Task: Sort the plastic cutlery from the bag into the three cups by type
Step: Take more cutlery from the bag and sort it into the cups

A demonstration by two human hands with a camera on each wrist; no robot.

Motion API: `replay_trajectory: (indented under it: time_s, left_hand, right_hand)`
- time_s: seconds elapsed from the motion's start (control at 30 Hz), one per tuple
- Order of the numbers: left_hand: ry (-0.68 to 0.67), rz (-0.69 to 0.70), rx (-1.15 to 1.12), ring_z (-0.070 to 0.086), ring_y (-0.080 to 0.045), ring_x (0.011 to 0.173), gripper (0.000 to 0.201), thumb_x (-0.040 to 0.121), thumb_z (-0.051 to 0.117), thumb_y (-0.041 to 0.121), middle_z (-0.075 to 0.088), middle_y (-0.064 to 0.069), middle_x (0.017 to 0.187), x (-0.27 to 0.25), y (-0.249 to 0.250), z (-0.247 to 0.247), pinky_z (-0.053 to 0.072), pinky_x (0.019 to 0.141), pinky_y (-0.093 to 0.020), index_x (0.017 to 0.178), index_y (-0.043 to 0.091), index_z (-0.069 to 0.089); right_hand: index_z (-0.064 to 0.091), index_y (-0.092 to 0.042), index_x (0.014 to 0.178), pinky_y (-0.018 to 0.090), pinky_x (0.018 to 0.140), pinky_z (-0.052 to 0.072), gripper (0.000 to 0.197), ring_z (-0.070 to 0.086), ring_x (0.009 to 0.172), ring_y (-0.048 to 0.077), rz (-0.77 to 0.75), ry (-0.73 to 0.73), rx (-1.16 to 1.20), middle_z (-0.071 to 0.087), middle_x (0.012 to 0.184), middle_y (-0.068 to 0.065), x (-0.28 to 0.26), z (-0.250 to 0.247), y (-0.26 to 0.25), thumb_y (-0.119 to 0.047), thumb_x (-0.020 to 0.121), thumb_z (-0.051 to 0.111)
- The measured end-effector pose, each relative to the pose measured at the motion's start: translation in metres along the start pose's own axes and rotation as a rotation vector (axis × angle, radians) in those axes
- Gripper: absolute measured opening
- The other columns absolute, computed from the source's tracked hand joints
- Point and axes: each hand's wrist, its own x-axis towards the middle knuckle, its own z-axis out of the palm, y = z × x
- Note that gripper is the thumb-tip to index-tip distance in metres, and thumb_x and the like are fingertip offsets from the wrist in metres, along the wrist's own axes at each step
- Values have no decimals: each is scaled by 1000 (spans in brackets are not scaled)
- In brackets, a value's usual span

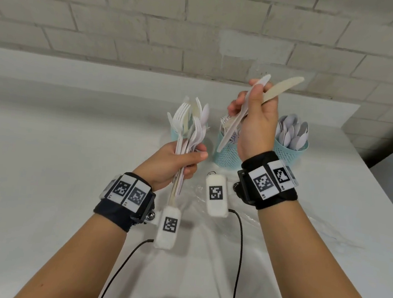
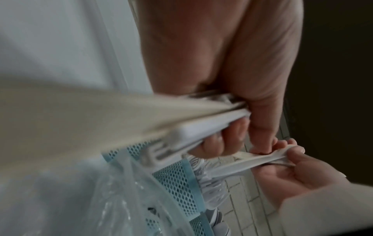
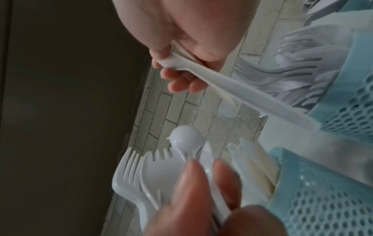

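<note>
The left hand (image 1: 177, 163) grips a mixed bundle of forks and spoons (image 1: 188, 124) by the handles, heads toward 12 o'clock. At 2 o'clock from it, well apart, the right hand (image 1: 252, 128) pinches two knives (image 1: 250, 106), raised above the middle cup (image 1: 226, 154). Farther back at 3 o'clock, the right cup (image 1: 291, 150) holds spoons. The left cup (image 1: 175, 133) is mostly hidden behind the bundle.

Three cups stand in a row at the far side of the surface (image 1: 45, 158), before the wall (image 1: 202, 29): the left cup (image 1: 174, 133), the middle cup (image 1: 226, 155) holding forks, and the right cup (image 1: 290, 153) holding spoons. The bag (image 1: 244, 216) lies nearer, before them.
</note>
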Motion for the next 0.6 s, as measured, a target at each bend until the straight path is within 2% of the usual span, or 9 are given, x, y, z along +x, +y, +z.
replay_trajectory:
  time_s: [0.07, 0.13, 0.2, 0.27, 0.3, 0.37, 0.43, 0.5, 0.6]
  left_hand:
    - [57, 11, -8, 39, -9, 44, 13, 86, 60, -1, 44, 0, 63, 3, -1, 1, 35, 45, -20, 88, 11, 55]
    - [77, 24, -21, 39, -8, 44, 15, 85, 61, -2, 43, 0, 62, 6, -2, 1, 36, 45, -19, 87, 11, 54]
    - [64, 54, -56, 40, -7, 45, 11, 87, 60, 6, 43, 3, 59, 8, -1, 2, 37, 46, -18, 85, 12, 51]
    - [69, 97, -105, 40, -6, 47, 13, 86, 60, 19, 43, 7, 60, 11, 1, 1, 37, 48, -18, 84, 14, 49]
    - [89, 123, -127, 40, -6, 48, 14, 87, 60, 23, 45, 6, 62, 14, 4, 0, 37, 49, -18, 84, 15, 49]
    - [165, 186, -157, 41, -5, 49, 14, 92, 57, 24, 48, 3, 66, 20, 10, -4, 38, 49, -18, 83, 16, 49]
    - [263, 249, -173, 41, -6, 49, 18, 95, 53, 22, 42, 4, 60, 25, 19, -9, 39, 49, -18, 79, 16, 47]
    - [327, 302, -206, 42, -7, 51, 21, 95, 55, 23, 39, 6, 58, 27, 31, -13, 40, 51, -19, 77, 18, 44]
    - [373, 355, -189, 45, -7, 53, 23, 93, 58, 24, 43, 7, 57, 28, 41, -12, 42, 55, -21, 75, 19, 44]
  right_hand:
    - [52, -19, 97, 26, 51, 40, 18, 45, 50, 14, 4, -57, -9, 48, 67, 3, -2, -2, 2, -18, 102, 35]
    - [56, -18, 97, 23, 46, 33, 17, 39, 48, 11, 32, -113, -80, 47, 67, 3, -4, -5, 5, -18, 101, 40]
    - [61, -14, 95, 17, 43, 31, 11, 38, 45, 4, 94, -169, -198, 48, 62, -4, -7, -8, 8, -19, 96, 52]
    - [64, -16, 84, 11, 46, 36, 4, 46, 43, -2, 155, -224, -345, 55, 54, -14, -12, -11, 14, -18, 87, 65]
    - [65, -17, 78, 9, 50, 39, 7, 51, 46, -5, 175, -258, -416, 59, 53, -16, -16, -13, 17, -18, 83, 70]
    - [65, -16, 70, 8, 53, 39, 13, 52, 48, -7, 241, -344, -526, 60, 51, -17, -23, -18, 26, -20, 78, 75]
    - [65, -9, 71, 6, 49, 37, 18, 48, 45, -6, 326, -448, -578, 56, 47, -16, -30, -22, 32, -21, 76, 77]
    - [66, -7, 76, 7, 54, 39, 25, 49, 52, -3, 396, -565, -641, 58, 58, -12, -34, -22, 36, -26, 71, 80]
    - [65, -14, 82, 9, 57, 41, 25, 54, 58, 1, 403, -642, -710, 63, 70, -6, -39, -17, 39, -29, 70, 81]
